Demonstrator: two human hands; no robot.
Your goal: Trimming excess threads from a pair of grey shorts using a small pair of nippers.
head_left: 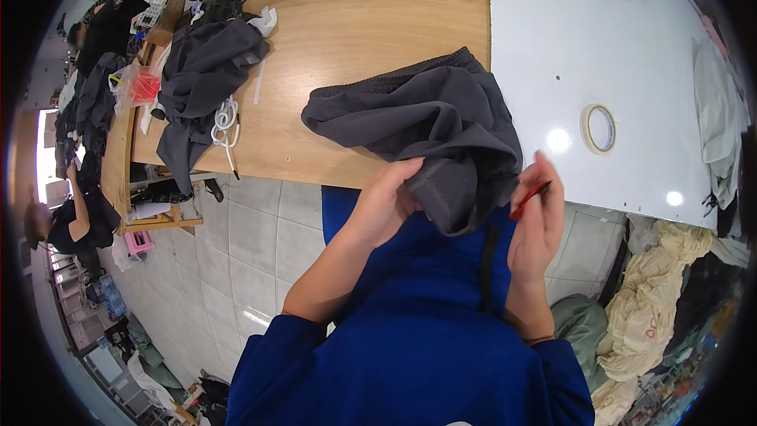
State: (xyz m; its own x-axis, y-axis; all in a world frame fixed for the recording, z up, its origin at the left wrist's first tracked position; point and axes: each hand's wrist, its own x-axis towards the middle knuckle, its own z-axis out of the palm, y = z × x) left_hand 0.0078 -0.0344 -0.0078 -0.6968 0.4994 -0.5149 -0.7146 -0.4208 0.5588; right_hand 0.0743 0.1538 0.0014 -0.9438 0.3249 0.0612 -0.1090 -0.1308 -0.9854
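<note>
A dark grey garment [410, 114] with a gathered elastic waistband lies partly on the wooden table, its near end hanging over the edge toward me. My left hand [388, 201] grips that near end, thumb on top and the other fingers hidden beneath the cloth. Just right of the cloth, my right hand [536, 225] is closed around a small red tool [529, 200] with a dark part. Its exact kind is too small to make out, and the fingertips are slightly blurred.
A roll of tape [598, 128] lies on the white tabletop [552, 55] at right. More dark garments [209, 71] and a white cord [225, 122] sit at the left of the wooden table [347, 16]. Cream cloth [646, 308] is heaped at lower right. Another person [75, 217] is far left.
</note>
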